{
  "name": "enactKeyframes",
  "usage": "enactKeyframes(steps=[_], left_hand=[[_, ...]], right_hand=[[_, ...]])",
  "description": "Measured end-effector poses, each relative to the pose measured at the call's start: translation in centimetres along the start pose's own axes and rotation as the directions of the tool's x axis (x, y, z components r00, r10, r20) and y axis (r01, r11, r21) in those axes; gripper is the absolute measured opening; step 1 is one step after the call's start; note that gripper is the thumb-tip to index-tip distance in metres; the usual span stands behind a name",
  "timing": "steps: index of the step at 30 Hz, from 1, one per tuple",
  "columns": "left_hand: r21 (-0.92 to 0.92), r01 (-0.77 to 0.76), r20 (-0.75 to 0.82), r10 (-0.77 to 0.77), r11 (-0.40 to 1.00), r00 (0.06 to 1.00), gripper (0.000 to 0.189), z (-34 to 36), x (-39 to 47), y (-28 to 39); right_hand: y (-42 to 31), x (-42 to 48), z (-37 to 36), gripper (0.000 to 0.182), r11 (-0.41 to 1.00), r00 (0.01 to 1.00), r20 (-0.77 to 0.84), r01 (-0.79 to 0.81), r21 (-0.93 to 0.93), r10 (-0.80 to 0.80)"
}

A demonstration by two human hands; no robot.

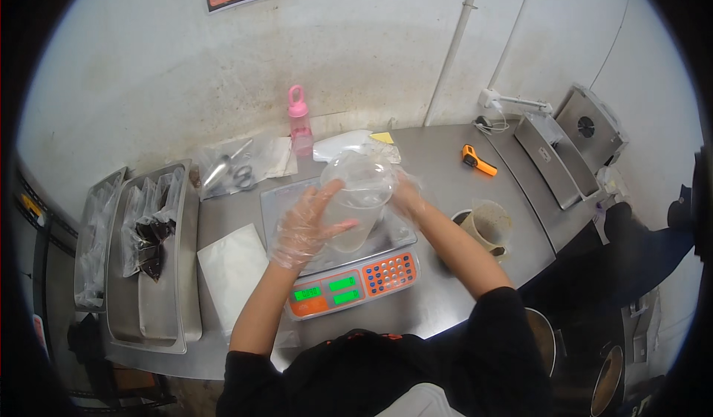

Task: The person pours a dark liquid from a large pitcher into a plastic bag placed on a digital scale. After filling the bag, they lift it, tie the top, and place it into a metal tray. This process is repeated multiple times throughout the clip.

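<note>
A translucent plastic jug (356, 211) is held tilted over the steel pan (284, 205) of an electronic counter scale (353, 286), its mouth facing away from me. My left hand (306, 222), in a clear disposable glove, cups the jug's left side with thumb and forefinger spread across it. On the far right side my right hand (408, 194), gloved too, grips the jug near its rim; its fingers are partly hidden. The scale's displays glow green. Left of the scale lies a stack of white bags or sheets (237, 272).
Left stands a deep steel pan (189, 305) with filled dark pouches (153, 244), beside another pan of bags (94, 244). A pink bottle (299, 122), scissors (243, 177), infrared thermometer (478, 161) and stained jug (487, 225) surround the scale. A person's dark sleeve (629, 261) is at right.
</note>
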State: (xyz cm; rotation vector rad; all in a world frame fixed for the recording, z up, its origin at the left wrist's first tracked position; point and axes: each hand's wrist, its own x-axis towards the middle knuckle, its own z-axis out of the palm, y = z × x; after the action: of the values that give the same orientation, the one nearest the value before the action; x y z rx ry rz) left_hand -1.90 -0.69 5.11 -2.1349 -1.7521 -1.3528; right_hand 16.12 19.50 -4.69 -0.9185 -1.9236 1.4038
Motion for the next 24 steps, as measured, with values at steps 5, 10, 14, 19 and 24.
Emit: enactKeyframes(steps=[5, 10, 14, 19, 24], left_hand=[[-0.039, -0.011, -0.038, 0.009, 0.999, 0.999, 0.071, -1.2, -2.3, -2.5], [-0.102, -0.075, 0.006, 0.076, 0.992, 0.997, 0.075, -0.6, -2.0, -3.2], [-0.181, -0.147, -0.066, 0.137, 0.972, 0.988, 0.086, 0.0, -1.8, -3.9], [-0.169, -0.189, -0.133, 0.168, 0.967, 0.977, 0.095, -0.1, -1.5, -4.3], [0.135, -0.129, -0.266, 0.162, 0.982, 0.95, 0.09, -0.7, -2.7, -3.2]], right_hand=[[-14.5, -3.6, -1.7, 0.018, 0.871, 0.997, 0.061, 0.062, -0.488, -0.037], [-19.4, -1.7, -0.1, 0.033, 0.221, 0.491, 0.834, 0.868, -0.444, -0.252], [-22.4, -1.4, 4.2, 0.052, 0.356, 0.61, 0.777, 0.7, -0.619, 0.152], [-21.1, -1.1, 3.5, 0.055, 0.532, 0.645, 0.76, 0.617, -0.58, 0.079], [-21.5, -8.7, -3.1, 0.02, 0.503, 0.793, 0.265, 0.566, -0.653, -0.548]])
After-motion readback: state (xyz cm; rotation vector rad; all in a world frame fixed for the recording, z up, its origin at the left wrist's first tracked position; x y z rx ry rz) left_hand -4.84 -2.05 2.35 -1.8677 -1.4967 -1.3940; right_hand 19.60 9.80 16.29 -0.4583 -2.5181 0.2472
